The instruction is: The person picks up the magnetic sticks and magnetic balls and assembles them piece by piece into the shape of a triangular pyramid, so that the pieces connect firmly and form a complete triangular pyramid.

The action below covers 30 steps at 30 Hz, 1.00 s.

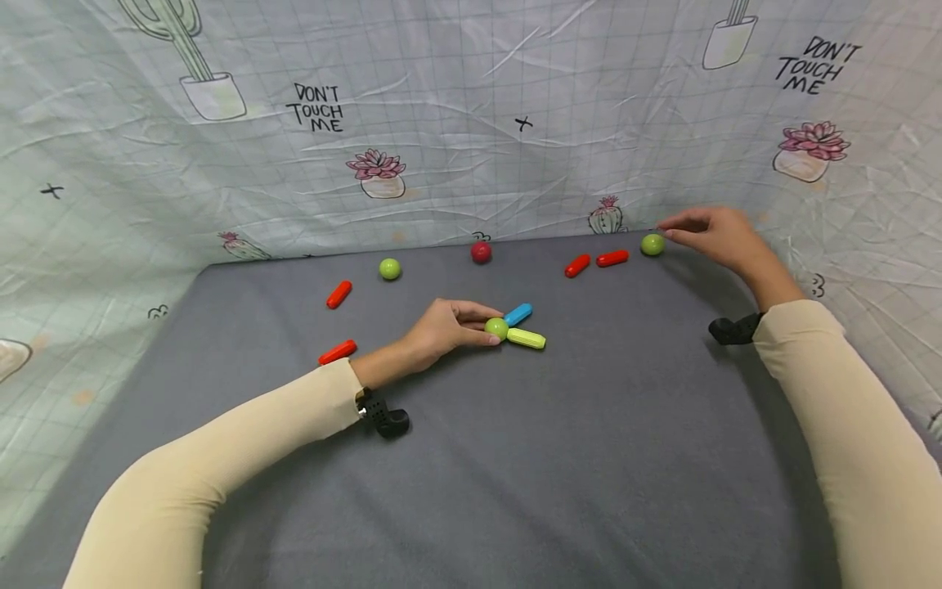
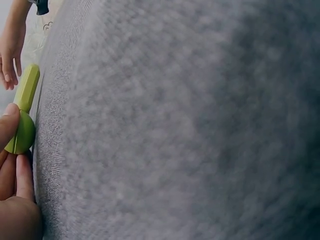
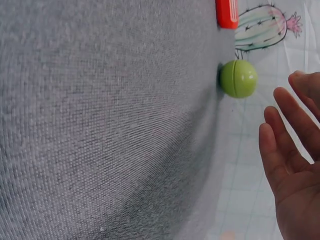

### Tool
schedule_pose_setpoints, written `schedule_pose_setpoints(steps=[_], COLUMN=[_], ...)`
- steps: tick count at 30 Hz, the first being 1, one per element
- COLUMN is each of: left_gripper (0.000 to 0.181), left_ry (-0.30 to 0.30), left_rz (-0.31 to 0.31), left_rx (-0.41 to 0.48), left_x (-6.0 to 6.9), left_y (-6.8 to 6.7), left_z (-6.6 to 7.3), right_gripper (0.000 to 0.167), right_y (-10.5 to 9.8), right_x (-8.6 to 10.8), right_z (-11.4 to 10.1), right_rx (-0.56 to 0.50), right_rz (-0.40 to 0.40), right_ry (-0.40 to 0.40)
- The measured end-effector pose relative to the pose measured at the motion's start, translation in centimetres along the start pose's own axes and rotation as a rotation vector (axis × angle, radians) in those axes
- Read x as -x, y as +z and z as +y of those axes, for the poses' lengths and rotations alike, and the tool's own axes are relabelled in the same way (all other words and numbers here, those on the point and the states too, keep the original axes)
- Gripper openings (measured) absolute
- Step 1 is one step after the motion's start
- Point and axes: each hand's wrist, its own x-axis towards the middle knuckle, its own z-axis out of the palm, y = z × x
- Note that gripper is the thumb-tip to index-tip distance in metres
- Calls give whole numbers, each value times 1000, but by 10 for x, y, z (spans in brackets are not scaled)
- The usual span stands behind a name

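Note:
In the head view my left hand (image 1: 450, 331) pinches a green ball (image 1: 496, 329) between thumb and fingers at the middle of the table. A yellow-green rod (image 1: 527, 338) and a blue rod (image 1: 518, 314) fan out from that ball's right side; whether they are joined to it I cannot tell. The left wrist view shows the same ball (image 2: 25, 134) end to end with the yellow-green rod (image 2: 28, 89). At the far right, my right hand (image 1: 717, 237) hovers beside another green ball (image 1: 652, 245). Its fingers are extended and apart from that ball (image 3: 238, 78) in the right wrist view.
On the grey table (image 1: 515, 474) lie two red rods near the right ball, one (image 1: 612, 258) closer to it, the other (image 1: 577, 266) farther left. A dark red ball (image 1: 482, 252), a green ball (image 1: 390, 268) and red rods (image 1: 338, 294) lie left. A printed cloth (image 1: 456, 123) hangs behind.

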Motion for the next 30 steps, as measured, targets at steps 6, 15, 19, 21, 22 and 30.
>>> schedule_pose_setpoints(steps=[6,15,19,21,22,30], left_gripper=[41,41,41,41,41,41], left_ry=[7,-3,-25,-35,-38,-53], left_rz=[-20,-34,-34,-34,-34,-39], left_rx=[33,26,25,25,24,22], left_x=[0,0,-1,-2,-2,-3], left_y=[-1,-2,-2,-3,-3,-3], left_z=[0,3,5,6,6,6], right_gripper=[46,47,50,52,53,57], right_y=[1,8,11,12,12,18], right_x=[-4,-14,-15,-15,-15,-20], right_z=[4,8,7,6,6,9], right_rx=[28,5,-3,-7,-10,-55], right_rz=[-9,-36,-50,-57,-59,-76], right_ry=[3,16,31,45,54,88])
